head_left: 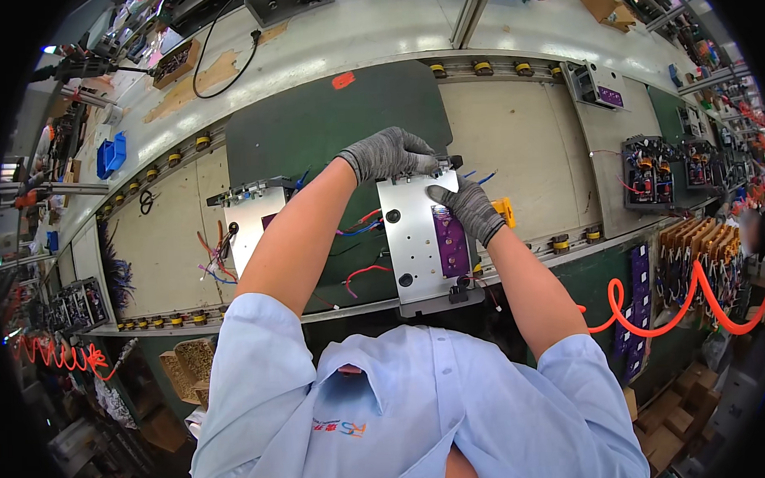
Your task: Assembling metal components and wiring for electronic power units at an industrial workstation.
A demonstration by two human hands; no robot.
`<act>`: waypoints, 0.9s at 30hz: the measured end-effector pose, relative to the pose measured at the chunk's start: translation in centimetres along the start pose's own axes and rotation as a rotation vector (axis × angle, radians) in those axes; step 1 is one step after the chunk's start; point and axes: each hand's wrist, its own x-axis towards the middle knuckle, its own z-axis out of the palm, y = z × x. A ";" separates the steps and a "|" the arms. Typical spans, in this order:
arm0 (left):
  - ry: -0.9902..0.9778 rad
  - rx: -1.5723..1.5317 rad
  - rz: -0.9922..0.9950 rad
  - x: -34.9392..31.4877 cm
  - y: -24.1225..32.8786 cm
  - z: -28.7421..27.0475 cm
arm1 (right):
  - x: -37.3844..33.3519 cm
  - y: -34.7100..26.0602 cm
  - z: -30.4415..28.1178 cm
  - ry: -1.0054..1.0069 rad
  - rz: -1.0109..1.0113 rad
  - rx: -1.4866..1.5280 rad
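In front of me, a silver metal chassis [414,238] with a purple circuit board [451,241] on its right side lies on the green board. Its far end carries a dark strip with small connectors. My left hand [390,154], in a grey knit glove, is closed at that far end; its fingertips hide whatever they pinch. My right hand [467,209], gloved too, grips the chassis at its far right corner, thumb on the top face. Red and blue wires [363,224] stick out on the left side. A second silver chassis [246,227] lies farther left, partly behind my left forearm.
The green board [336,114] rests on a roller conveyor line [514,150]. A yellow clip-like part [504,211] sits beside my right wrist. More units [648,171] stand at right. An orange coiled hose [655,326] hangs at lower right. A black cable [225,84] lies on the far bench.
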 end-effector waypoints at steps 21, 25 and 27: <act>0.013 -0.032 0.095 -0.4 -0.6 1.0 | -0.3 0.5 -0.2 0.013 -0.070 -0.029; 0.119 0.044 0.175 -1.0 -1.2 2.7 | 0.3 1.0 -0.3 0.023 -0.001 -0.012; 0.104 -0.004 0.153 -1.1 -1.3 2.9 | 0.1 0.9 -0.5 0.008 -0.010 0.057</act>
